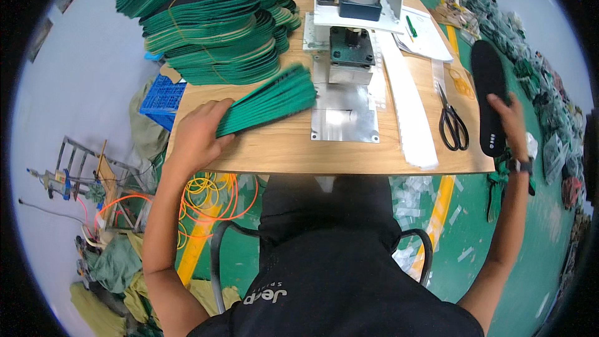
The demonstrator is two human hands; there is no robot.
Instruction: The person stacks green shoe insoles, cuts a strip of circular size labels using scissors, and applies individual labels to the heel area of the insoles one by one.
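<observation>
Presently, the left hand (pixel 201 130) clasps the left end of a fanned green insole bundle (pixel 271 101) on the light wooden table (pixel 281 157); the right hand (pixel 513 123) pinches a flat black foot-shaped insole (pixel 487 81) at mid-length, along its right edge. Banded green insole stacks (pixel 212 31) stand beyond.

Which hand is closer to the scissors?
The right hand. It holds a black insole just right of the scissors; the left hand, at the green insoles, is far to their left.

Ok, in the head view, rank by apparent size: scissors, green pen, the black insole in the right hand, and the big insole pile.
1. Insole pile, largest
2. Black insole
3. Scissors
4. Green pen, smallest
</observation>
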